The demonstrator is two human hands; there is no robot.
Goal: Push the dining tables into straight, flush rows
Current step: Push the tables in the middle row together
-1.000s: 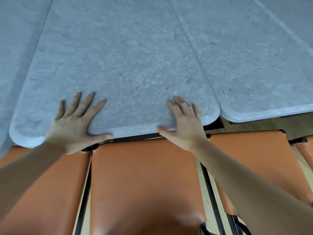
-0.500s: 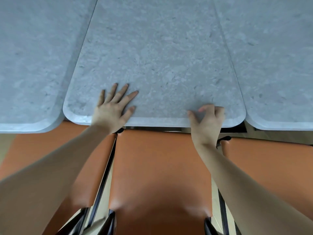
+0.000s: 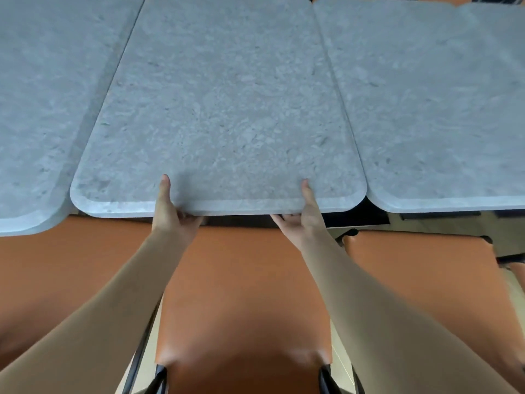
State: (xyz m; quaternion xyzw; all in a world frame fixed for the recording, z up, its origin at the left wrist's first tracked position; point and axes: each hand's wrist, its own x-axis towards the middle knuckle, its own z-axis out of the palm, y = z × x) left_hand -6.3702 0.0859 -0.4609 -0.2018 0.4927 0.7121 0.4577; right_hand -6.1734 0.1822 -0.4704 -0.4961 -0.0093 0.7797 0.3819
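Head view, entries running left to right.

Left table (image 3: 42, 109): grey stone-pattern top, sitting at 9 to 10 o'clock of the frame. Its near edge is lying closer to the camera than that of the middle table (image 3: 227, 109), so the two near edges are not lining up. Long sides are running just beside each other; a narrow seam is showing.

Left chair seat (image 3: 71, 265), orange, is sitting at 8 o'clock, partly tucked under the left table.

Left hand (image 3: 172, 217): gripping the near edge of the middle table at about 7 o'clock of that tabletop. Thumb is lying flat on top, fingers are curling underneath and are mostly hidden.

Middle table: filling the frame centre, from 12 o'clock down to the middle. Rounded near corners.

Middle chair seat (image 3: 241, 294), orange, is sitting at 6 o'clock, directly below the held edge, between the two forearms.

Right hand (image 3: 304, 220): clamping the same near edge at about 5 o'clock of the tabletop. Thumb on top, fingers underneath, their tips partly showing below the edge.

Right table (image 3: 440, 109): sitting at 2 to 3 o'clock. Its near edge is lying almost level with the middle table's; a thin seam is running between them.

Right chair seat (image 3: 420, 280), orange, is sitting at 4 o'clock.
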